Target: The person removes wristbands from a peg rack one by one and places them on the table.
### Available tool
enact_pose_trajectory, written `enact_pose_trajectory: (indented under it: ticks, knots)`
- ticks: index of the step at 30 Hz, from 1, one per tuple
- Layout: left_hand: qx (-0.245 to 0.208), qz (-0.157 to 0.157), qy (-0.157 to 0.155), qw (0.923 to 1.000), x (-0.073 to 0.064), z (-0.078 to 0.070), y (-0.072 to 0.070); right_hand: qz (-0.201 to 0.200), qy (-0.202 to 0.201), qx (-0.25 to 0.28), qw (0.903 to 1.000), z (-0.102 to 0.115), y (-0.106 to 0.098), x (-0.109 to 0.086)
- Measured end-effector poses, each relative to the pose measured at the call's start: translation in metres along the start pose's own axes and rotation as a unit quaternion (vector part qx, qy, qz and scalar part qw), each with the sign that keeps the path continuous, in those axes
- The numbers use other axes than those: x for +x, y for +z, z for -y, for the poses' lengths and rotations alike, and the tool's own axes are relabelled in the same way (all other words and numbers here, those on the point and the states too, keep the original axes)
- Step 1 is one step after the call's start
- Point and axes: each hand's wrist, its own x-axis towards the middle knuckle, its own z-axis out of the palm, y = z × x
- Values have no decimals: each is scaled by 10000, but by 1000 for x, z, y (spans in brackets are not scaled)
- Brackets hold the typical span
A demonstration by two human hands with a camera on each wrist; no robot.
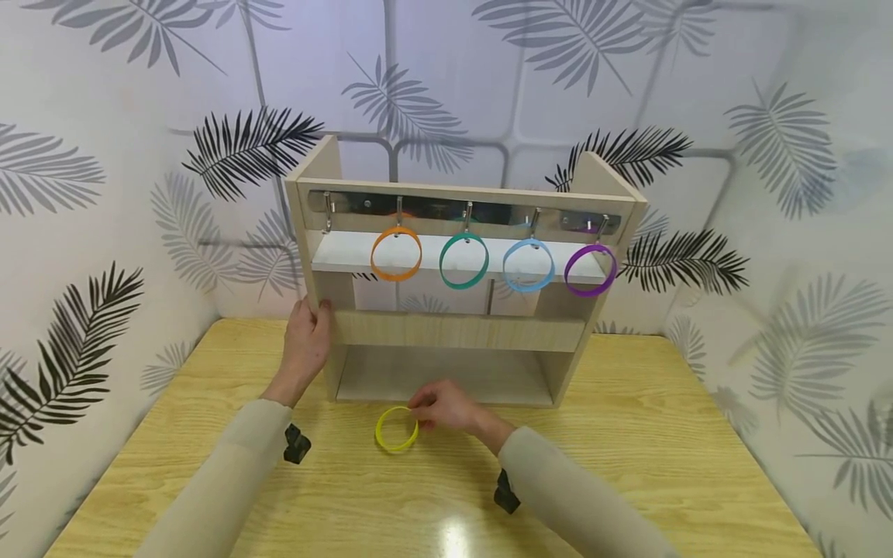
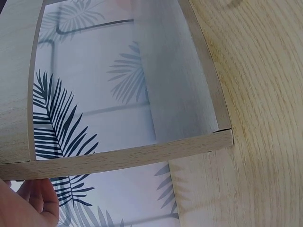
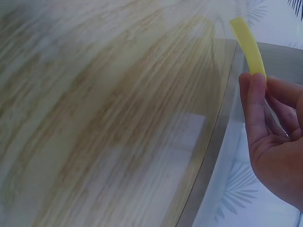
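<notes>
"Hooks (image 1: 468, 209) on a metal rail (image 1: 432, 208) carry an orange ring (image 1: 394, 277), a teal ring (image 1: 462, 286), a light blue ring (image 1: 528, 287) and a purple ring (image 1: 590, 292) above a wooden table (image 1: 628, 434). How far along does the work look?"

"Well along, by the count: four of the five places on the rail are filled, one ring to each. The bare hook (image 1: 327, 213), at the person's far left, holds nothing"

"And the fifth ring?"

"The yellow ring (image 1: 395, 449) is low in front of the shelf unit (image 1: 456, 332), pinched at its edge by the right hand (image 1: 449, 405). Whether its lower edge touches the wood beneath, the pictures do not tell"

"What of the left hand (image 1: 308, 341)?"

"Gripping the unit's left side panel (image 1: 305, 256) by its front edge, below the level of the rail"

"So what appears to be left?"

"Only one ring off the rail and one vacant place on it; nothing else in view looks unfinished, though the bare spot is well apart from the yellow band"
</notes>
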Motion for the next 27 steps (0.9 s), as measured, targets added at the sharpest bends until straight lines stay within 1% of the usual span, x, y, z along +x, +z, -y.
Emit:
enact_pose_trajectory:
  ticks: [8,13,23,27]
  knots:
    - [-43,5,-28,10000,0,0,1,4,42,-221,9997,-5,6,2]
    - [12,11,-21,10000,1,0,1,41,134,-116,9998,-5,10,2]
    - [-10,-1,-14,10000,0,-1,1,5,203,-310,9993,-9,17,7]
    - [3,-9,-27,10000,0,-1,1,-47,318,-303,9990,-9,20,9]
